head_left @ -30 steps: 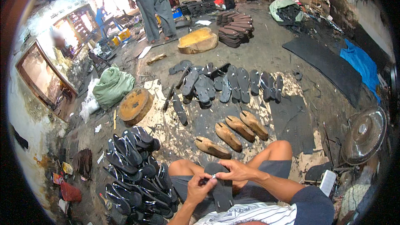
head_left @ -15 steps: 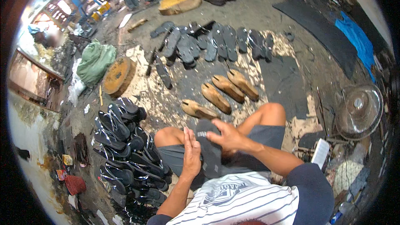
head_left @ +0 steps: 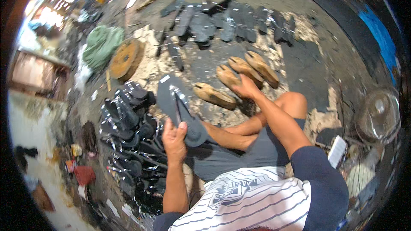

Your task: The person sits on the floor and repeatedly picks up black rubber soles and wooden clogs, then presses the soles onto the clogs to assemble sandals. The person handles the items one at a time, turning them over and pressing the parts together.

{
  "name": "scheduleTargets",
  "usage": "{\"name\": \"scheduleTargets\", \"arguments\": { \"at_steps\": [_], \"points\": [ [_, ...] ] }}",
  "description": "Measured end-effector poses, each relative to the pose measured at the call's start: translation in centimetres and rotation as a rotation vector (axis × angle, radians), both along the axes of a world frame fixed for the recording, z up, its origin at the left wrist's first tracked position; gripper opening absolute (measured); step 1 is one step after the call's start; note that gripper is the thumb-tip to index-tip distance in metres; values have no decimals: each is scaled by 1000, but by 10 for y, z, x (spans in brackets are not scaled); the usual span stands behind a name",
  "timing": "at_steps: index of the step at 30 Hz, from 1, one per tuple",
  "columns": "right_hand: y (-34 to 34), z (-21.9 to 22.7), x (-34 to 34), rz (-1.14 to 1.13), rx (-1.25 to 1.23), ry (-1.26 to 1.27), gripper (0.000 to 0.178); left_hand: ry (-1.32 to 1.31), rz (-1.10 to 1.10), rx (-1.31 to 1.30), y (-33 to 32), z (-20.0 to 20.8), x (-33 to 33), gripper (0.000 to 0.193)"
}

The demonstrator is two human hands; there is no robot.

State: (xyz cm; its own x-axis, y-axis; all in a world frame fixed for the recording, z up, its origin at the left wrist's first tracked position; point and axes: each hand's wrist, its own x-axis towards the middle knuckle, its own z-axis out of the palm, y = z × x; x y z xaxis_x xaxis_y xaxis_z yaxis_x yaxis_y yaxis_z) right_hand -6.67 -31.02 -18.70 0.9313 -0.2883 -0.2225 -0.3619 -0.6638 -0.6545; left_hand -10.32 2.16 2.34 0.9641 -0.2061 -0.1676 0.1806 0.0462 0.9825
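My left hand (head_left: 174,142) grips a dark grey thong sandal (head_left: 168,98) by its side edge, thumb on top. The sandal is tilted, strap side up, beside the pile of finished-looking black sandals (head_left: 122,111). Reaching forward, my right hand (head_left: 246,88) has its fingers around the near end of a wooden shoe last (head_left: 227,76); the fingertips are partly hidden. A second shoe last (head_left: 214,96) lies to its left, and two more, a middle last (head_left: 245,69) and a right-hand last (head_left: 262,66), lie just beyond my right hand.
Rows of dark soles (head_left: 201,23) lie farther ahead. A round wooden block (head_left: 127,60) and a green sack (head_left: 102,47) stand at the left. At the right are a fan (head_left: 377,110), a white box (head_left: 336,150), black sheeting (head_left: 334,10) and a blue sheet (head_left: 377,34).
My right hand has left the sandal and moved forward to a wooden last. My left hand has carried the sandal left and turned it strap side up. The view has shifted.
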Motion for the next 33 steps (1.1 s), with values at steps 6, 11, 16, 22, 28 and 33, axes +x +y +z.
{"name": "scheduleTargets", "arguments": {
  "at_steps": [6,11,16,22,28,33],
  "points": [
    [16,16,-2,-172,613,-179,56,-168,42,-10,-8,8,21,47],
    [52,195,-68,33,843,-363,68,-331,134,451,0,0,41,57],
    [96,227,-124,128,682,-407,67,-856,190,534,-1,-23,56,54],
    [138,246,-114,65,313,-717,66,-615,141,568,-16,1,4,58],
    [138,254,-121,142,184,-818,67,-639,92,187,-14,70,33,73],
    [140,257,-128,137,248,-845,68,-734,72,534,-3,96,74,77]
  ]
}}
